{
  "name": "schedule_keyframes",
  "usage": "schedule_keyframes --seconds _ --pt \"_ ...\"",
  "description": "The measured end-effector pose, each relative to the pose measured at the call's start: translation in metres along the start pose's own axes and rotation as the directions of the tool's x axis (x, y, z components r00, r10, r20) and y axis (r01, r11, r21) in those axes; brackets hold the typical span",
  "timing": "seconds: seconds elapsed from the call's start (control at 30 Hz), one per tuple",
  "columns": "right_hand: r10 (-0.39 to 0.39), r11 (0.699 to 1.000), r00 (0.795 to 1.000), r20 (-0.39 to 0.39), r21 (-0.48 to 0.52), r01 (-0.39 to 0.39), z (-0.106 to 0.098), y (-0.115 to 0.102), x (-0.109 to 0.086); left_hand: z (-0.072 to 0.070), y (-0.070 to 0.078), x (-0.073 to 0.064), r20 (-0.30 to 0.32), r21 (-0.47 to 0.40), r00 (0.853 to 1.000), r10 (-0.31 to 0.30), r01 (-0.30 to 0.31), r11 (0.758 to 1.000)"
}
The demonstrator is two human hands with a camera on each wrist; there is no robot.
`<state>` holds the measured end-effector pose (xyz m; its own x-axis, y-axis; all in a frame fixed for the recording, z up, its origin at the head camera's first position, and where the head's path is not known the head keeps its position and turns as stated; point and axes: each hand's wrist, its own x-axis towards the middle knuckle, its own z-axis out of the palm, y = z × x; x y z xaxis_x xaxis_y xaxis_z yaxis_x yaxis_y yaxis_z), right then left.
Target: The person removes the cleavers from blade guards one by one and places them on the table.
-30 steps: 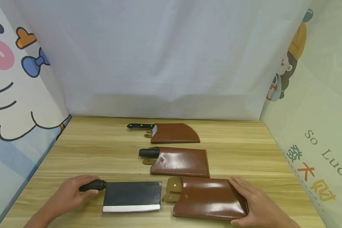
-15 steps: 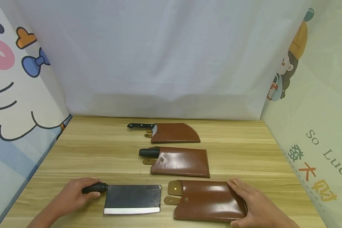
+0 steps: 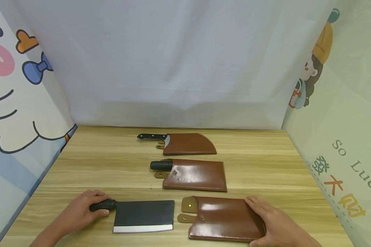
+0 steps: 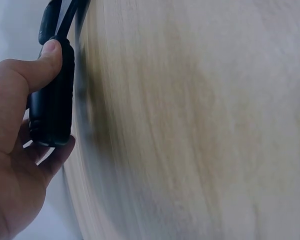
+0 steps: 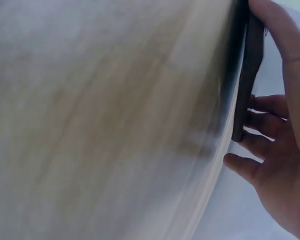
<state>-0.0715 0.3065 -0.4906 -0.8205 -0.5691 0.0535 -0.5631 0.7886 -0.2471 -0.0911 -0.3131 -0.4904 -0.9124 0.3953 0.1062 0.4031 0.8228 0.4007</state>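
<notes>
My left hand (image 3: 80,213) grips the black handle of a cleaver (image 3: 143,213) at the front left of the table. Its broad dark blade lies level, pale cutting edge toward me. In the left wrist view my thumb presses along the black handle (image 4: 52,100), with fingers behind it. To the right, an unfastened brown leather knife sheath (image 3: 224,218) has its open end and two tan straps facing the blade tip, a small gap between. My right hand (image 3: 275,223) holds the sheath's far right end, thumb at the near corner and fingers at the far one.
Behind lie two more sheathed knives: one with a stubby black handle in a rectangular sheath (image 3: 198,174), one with a riveted handle in a curved sheath (image 3: 191,144). The wooden table (image 3: 111,168) is bounded by a white cloth backdrop (image 3: 179,68) and printed side panels.
The cleaver and the held sheath have both shifted slightly toward me, away from the middle sheathed knife. The sheath's straps now show more spread out. Both hands keep their hold.
</notes>
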Motion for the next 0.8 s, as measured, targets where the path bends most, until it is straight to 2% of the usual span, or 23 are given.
schedule_keyframes --seconds 0.13,0.23,0.43,0.53,0.7,0.8 --pt "-0.001 1.000 0.999 0.046 0.020 0.000 0.001 0.001 0.002 0.000 -0.001 0.001 0.012 -0.006 1.000 0.005 -0.005 1.000" --pt "-0.020 1.000 0.998 0.053 0.023 0.019 0.001 0.001 0.003 0.000 -0.003 0.002 0.034 -0.007 0.999 0.011 -0.011 1.000" --pt "0.009 0.997 0.996 0.088 0.072 -0.016 -0.010 -0.001 0.008 -0.005 0.002 0.006 0.086 0.002 0.995 -0.048 0.048 0.999" --pt "0.009 0.996 0.997 0.080 0.085 -0.016 -0.019 -0.002 0.016 -0.009 0.009 0.014 0.057 -0.005 0.998 -0.039 0.039 0.999" --pt "-0.034 0.999 0.999 0.026 0.027 0.033 -0.032 -0.002 0.035 -0.011 0.022 0.035 -0.011 0.028 1.000 0.013 -0.013 1.000" --pt "-0.050 0.999 0.999 -0.003 0.002 0.050 -0.038 -0.004 0.049 -0.011 0.029 0.049 -0.026 0.049 0.999 0.035 -0.034 0.998"
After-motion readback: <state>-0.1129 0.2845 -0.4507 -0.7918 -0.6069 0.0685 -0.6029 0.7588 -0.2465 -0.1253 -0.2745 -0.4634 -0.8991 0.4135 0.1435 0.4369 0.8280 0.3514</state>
